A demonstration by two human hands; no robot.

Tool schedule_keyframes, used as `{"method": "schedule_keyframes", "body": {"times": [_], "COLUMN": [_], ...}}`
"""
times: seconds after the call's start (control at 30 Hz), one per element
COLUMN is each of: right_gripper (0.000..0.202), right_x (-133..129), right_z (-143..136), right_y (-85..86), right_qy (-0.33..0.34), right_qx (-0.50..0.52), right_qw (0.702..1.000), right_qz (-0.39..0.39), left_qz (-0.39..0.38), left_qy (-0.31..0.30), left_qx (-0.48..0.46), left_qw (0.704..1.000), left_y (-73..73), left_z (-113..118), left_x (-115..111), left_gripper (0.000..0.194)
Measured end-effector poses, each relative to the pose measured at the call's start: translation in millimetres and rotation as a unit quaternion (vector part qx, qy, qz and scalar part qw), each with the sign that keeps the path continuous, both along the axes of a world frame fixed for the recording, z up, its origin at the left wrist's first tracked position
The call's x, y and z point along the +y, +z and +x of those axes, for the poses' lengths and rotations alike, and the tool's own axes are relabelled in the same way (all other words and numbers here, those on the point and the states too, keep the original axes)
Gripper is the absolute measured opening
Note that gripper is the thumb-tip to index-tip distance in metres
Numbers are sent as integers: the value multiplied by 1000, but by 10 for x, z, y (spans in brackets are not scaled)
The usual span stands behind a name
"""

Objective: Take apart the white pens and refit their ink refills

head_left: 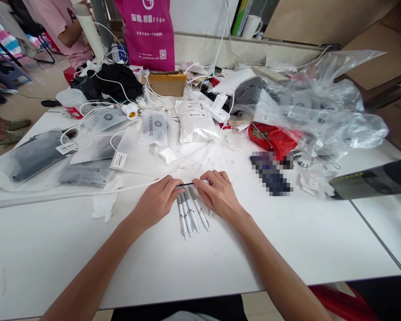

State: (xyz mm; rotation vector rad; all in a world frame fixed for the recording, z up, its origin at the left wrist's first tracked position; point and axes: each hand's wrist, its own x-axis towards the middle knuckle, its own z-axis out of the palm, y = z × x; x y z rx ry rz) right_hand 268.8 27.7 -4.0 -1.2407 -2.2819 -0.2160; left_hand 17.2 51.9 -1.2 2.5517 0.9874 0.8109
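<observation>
Several grey and white pens (189,213) lie side by side on the white table (173,272), tips of the row pointing toward me. Just beyond their upper ends, a thin dark rod (186,184) is stretched level between my two hands. My left hand (158,198) pinches its left end, and my right hand (217,191) has its fingers closed round the right end, where a whitish part shows. Whether the rod is part of a pen is too small to tell.
A white cable (120,190) crosses left of my hands. Beyond lie plastic-wrapped packages (87,171), a white packet (195,120), an open cardboard box (167,84) and a red bag (276,138). A dark bottle (374,178) lies right. A person (65,31) is at the back left.
</observation>
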Motion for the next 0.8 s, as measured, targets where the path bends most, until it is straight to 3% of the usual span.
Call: {"method": "schedule_keyframes", "body": {"times": [0.47, 0.8], "right_gripper": [18, 19], "right_x": [42, 9], "right_z": [131, 55], "right_y": [77, 65], "right_qy": [-33, -9], "right_qx": [64, 41], "right_qw": [997, 998], "right_qz": [36, 36], "left_qz": [74, 98], "left_qy": [60, 26], "left_qx": [-45, -48], "left_qw": [994, 994], "left_y": [42, 23], "left_z": [-104, -73], "left_x": [110, 99], "left_gripper": [12, 9]}}
